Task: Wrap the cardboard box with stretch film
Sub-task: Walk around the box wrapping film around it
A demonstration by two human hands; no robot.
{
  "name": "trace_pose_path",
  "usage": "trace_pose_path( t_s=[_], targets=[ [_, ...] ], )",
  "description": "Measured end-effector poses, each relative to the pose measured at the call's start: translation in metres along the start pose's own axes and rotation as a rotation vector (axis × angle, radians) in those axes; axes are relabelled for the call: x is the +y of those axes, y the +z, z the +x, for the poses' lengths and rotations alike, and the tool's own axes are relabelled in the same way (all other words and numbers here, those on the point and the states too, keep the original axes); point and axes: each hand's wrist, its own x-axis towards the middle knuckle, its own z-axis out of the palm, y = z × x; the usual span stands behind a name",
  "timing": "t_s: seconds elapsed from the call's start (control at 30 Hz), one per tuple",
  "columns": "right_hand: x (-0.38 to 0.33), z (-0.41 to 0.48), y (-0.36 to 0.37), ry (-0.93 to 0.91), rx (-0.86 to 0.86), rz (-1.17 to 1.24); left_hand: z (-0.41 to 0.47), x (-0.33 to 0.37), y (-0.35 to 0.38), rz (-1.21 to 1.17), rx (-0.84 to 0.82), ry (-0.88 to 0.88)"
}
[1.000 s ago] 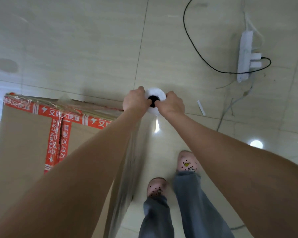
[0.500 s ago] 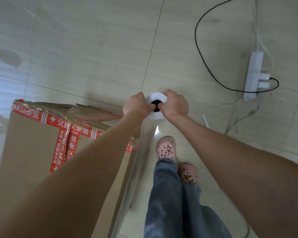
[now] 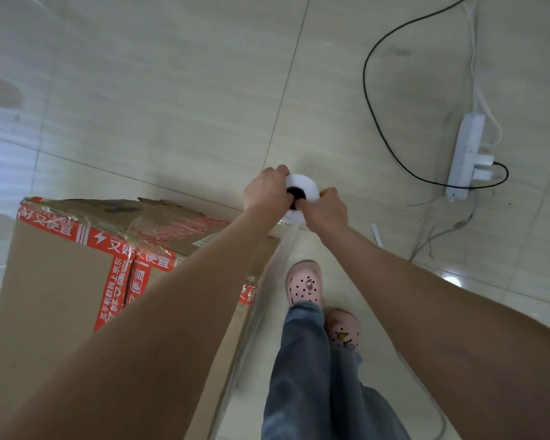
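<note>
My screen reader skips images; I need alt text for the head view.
Left hand and right hand grip a white film roll beside a taped cardboard box, stretched film lying along its side. A power strip lies on the tiled floor.

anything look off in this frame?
On the box, the far top flap is ragged and stained, tape wrinkled. A power strip and loose black cable lie on the floor ahead, a possible trip hazard.

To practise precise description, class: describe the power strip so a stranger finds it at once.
Start at the big cardboard box with red tape, then look across the tiled floor to its far right. There lies a long white power strip, the only thing with plugs and a black cable looping from it.
</note>
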Motion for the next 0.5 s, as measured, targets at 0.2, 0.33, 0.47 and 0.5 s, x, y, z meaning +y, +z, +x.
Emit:
trace_pose_path(
  t_s=[0.2,0.33,0.47,0.5],
  targets=[
    [-0.015,0.004,0.008,-0.106,0.008,-0.141,0.016,-0.014,-0.011,-0.047,-0.032,-0.043],
    [-0.039,0.006,0.017,-0.215,0.057,-0.277,0.021,-0.035,-0.021,-0.166,0.010,-0.122],
    [-0.067,0.010,0.029,-0.300,0.058,-0.290,0.031,-0.055,-0.034,-0.244,0.028,-0.216],
    [-0.073,0.011,0.034,-0.320,0.054,-0.262,0.033,-0.061,-0.037,-0.295,0.035,-0.255]
  ],
)
